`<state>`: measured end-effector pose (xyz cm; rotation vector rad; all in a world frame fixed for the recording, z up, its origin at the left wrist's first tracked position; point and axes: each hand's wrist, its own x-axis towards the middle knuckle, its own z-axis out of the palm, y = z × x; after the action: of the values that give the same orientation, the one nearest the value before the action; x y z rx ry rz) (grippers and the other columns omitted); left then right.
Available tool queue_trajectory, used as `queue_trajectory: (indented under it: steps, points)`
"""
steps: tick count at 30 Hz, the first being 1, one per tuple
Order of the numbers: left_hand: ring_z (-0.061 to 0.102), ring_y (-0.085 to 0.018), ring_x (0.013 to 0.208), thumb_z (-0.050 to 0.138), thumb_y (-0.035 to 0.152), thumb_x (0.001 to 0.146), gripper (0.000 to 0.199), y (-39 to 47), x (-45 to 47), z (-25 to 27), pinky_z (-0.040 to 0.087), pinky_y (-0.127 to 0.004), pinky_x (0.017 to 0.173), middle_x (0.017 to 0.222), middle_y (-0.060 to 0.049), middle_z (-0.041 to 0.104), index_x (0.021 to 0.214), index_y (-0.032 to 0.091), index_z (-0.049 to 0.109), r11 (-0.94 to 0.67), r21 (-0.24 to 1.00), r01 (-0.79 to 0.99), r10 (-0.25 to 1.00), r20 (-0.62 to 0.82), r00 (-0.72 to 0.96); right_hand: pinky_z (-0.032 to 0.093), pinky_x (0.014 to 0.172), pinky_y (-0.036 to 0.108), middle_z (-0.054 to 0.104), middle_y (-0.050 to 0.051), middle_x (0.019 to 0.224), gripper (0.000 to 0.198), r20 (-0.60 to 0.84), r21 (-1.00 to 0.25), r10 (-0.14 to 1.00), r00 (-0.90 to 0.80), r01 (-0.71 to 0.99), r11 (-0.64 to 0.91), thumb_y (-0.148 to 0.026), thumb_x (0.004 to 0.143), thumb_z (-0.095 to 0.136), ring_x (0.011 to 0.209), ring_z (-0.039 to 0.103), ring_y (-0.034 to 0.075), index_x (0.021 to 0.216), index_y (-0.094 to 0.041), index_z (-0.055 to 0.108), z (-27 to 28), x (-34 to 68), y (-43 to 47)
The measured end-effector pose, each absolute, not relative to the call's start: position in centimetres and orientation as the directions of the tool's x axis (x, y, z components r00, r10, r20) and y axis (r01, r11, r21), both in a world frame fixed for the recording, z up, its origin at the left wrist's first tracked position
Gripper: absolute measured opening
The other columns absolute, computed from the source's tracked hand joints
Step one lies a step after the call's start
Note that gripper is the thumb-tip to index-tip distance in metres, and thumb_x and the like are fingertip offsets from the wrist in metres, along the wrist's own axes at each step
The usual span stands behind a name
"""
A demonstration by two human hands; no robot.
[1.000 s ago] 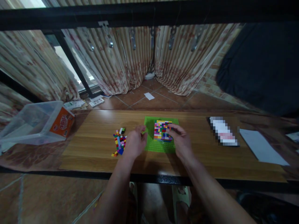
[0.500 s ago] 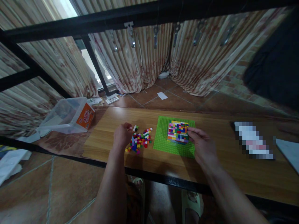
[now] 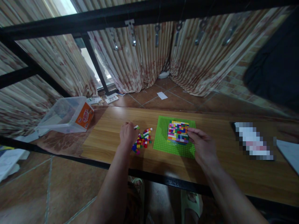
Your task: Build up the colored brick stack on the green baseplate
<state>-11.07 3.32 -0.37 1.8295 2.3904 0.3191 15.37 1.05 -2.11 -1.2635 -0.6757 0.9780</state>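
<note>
A block of many-coloured toy bricks (image 3: 177,131) stands built up on a green baseplate (image 3: 161,137). My right hand (image 3: 202,143) is at the block's right side, thumb and fingers closed on its upper right edge. Left of the baseplate lies a loose pile of small toy bricks (image 3: 143,140). My left hand (image 3: 128,133) is over the left side of this pile, its fingers curled together and partly hidden by the hand itself. Whatever those fingers hold, I cannot make it out. A white brick (image 3: 136,127) shows just beside them.
The wooden tabletop (image 3: 100,133) has a dark front edge. A clear plastic box (image 3: 66,115) with an orange label stands beyond its left end. To the right lies a blurred-out dark-edged object (image 3: 253,140), with a white sheet (image 3: 288,154) farther right.
My left hand has shifted right, farther over the loose bricks, and covers more of the pile's left side. The right hand stays at the brick block.
</note>
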Motion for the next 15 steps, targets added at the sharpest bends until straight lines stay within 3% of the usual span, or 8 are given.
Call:
queue_trajectory:
  steps: [4, 7, 11, 15]
  points:
    - [0.064, -0.03, 0.105, 0.057, 0.022, 0.084, 0.019, 3.3, -11.0, -0.1, 0.047, -0.039, 0.092, 0.104, -0.018, 0.069, 0.095, 0.013, 0.071, 0.183, 0.295, 0.938, 0.966, 0.123, -0.227, 0.051, 0.067, 0.031, 0.073, 0.001, 0.076, 0.017, -0.087, -0.977, 0.883, 0.461, -0.214, 0.016, -0.028, 0.058, 0.078, 0.069, 0.063, 0.015, 0.074, -0.021, 0.076, -2.1, 15.4, 1.1]
    - [0.067, -0.027, 0.097, 0.057, 0.023, 0.086, 0.018, 3.1, -10.7, 0.1, 0.049, -0.037, 0.086, 0.101, -0.014, 0.07, 0.099, 0.015, 0.067, 0.095, 0.415, 0.905, 0.965, 0.186, -0.186, 0.051, 0.066, 0.032, 0.073, 0.001, 0.076, 0.018, -0.047, -0.986, 0.888, 0.458, -0.162, 0.031, -0.03, 0.063, 0.077, 0.069, 0.063, 0.016, 0.078, -0.021, 0.076, -2.1, 15.5, 1.1]
    - [0.068, -0.02, 0.084, 0.058, 0.026, 0.086, 0.014, 2.6, -9.7, 0.3, 0.051, -0.031, 0.077, 0.09, -0.005, 0.071, 0.098, 0.019, 0.062, -0.118, 0.651, 0.75, 0.981, 0.194, -0.015, 0.052, 0.075, 0.036, 0.073, 0.003, 0.087, 0.015, 0.172, -0.985, 0.881, 0.44, 0.1, 0.142, -0.033, 0.076, 0.07, 0.078, 0.065, 0.019, 0.085, -0.022, 0.075, -1.6, 15.4, 0.7]
    - [0.067, -0.019, 0.086, 0.057, 0.025, 0.087, 0.013, 1.9, -8.1, 0.6, 0.051, -0.03, 0.079, 0.091, -0.004, 0.07, 0.096, 0.02, 0.063, -0.265, 0.783, 0.563, 0.964, 0.206, 0.167, 0.051, 0.082, 0.035, 0.071, 0.004, 0.098, 0.014, 0.426, -0.882, 0.865, 0.264, 0.332, 0.333, -0.027, 0.085, 0.062, 0.088, 0.065, 0.019, 0.093, -0.024, 0.073, -0.4, 14.8, -0.3]
